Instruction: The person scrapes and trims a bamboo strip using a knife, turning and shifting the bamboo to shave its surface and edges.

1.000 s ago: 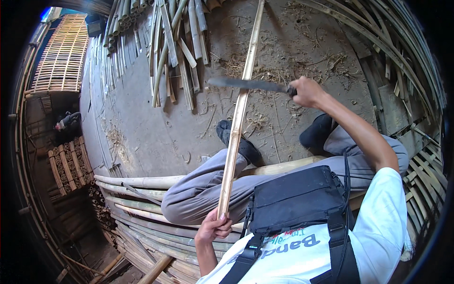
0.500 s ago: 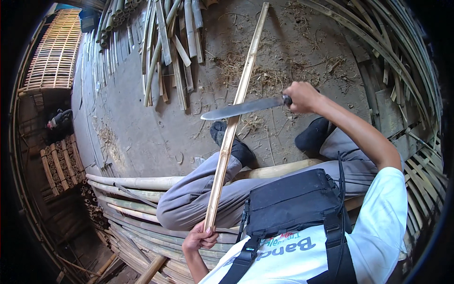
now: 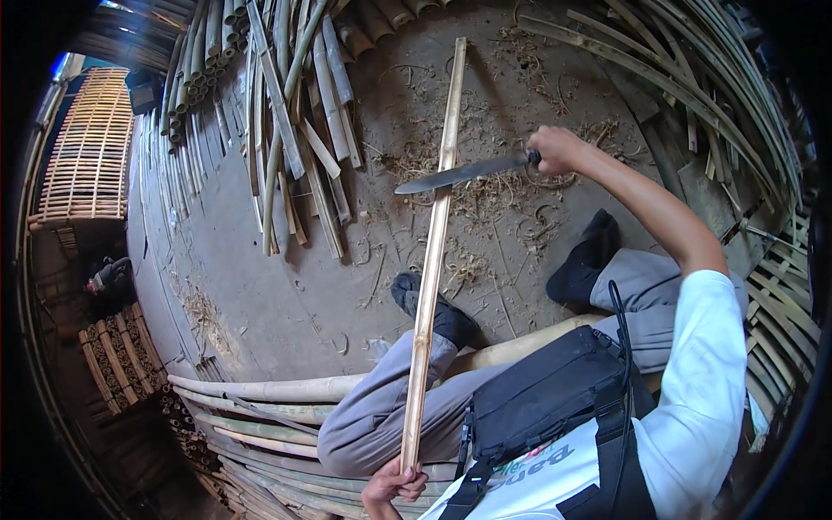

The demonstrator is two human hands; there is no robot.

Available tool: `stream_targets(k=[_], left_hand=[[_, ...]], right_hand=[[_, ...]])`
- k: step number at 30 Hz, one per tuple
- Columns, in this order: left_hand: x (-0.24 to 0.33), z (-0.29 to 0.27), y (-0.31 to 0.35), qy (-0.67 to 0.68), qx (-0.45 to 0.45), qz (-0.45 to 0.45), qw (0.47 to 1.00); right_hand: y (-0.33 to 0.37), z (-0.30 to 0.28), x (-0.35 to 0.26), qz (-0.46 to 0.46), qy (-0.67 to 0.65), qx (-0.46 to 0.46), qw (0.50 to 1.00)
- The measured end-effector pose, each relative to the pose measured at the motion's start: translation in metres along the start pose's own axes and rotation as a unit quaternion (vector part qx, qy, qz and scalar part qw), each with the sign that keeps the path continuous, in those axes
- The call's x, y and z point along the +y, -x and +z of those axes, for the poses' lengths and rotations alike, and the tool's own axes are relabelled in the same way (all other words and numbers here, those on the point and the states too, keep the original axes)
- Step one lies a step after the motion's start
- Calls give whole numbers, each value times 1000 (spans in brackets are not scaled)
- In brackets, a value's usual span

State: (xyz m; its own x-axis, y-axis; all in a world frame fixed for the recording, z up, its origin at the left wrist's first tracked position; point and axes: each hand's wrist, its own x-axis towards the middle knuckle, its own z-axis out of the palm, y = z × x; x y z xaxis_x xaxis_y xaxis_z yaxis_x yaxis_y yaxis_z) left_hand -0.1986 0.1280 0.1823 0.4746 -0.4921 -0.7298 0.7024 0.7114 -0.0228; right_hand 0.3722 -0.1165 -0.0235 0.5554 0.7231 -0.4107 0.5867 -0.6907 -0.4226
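Observation:
A long split bamboo strip [image 3: 431,286] slants away from me over my bent left leg, its pale inner face up. Closed around its near end is my left hand [image 3: 394,487], low in the view. My right hand [image 3: 555,151] grips the dark handle of a large knife [image 3: 472,171]. The long blade lies across the upper part of the strip, pointing left; whether its edge bites into the bamboo I cannot tell. Beyond the blade, the far end of the strip reaches over the ground.
Bamboo shavings [image 3: 485,186] litter the dirt ground. Split bamboo pieces [image 3: 299,130] lie at the far left, and long strips [image 3: 693,78] curve along the right. Bamboo poles [image 3: 269,390] run under my legs. A black bag [image 3: 546,390] is strapped on my front.
The knife has slid along the strip toward its far end, my right arm reaching farther out. My left hand keeps its hold on the near end. The whole view has shifted somewhat.

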Motion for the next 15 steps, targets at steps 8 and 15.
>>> stream_targets(k=[8, 15], left_hand=[[-3, -23, -2, 50, 16, -42, 998], [-4, -20, -17, 39, 82, -44, 995]], right_hand=[[-114, 5, 70, 284, -70, 108, 950], [-109, -25, 65, 180, -5, 8, 984]])
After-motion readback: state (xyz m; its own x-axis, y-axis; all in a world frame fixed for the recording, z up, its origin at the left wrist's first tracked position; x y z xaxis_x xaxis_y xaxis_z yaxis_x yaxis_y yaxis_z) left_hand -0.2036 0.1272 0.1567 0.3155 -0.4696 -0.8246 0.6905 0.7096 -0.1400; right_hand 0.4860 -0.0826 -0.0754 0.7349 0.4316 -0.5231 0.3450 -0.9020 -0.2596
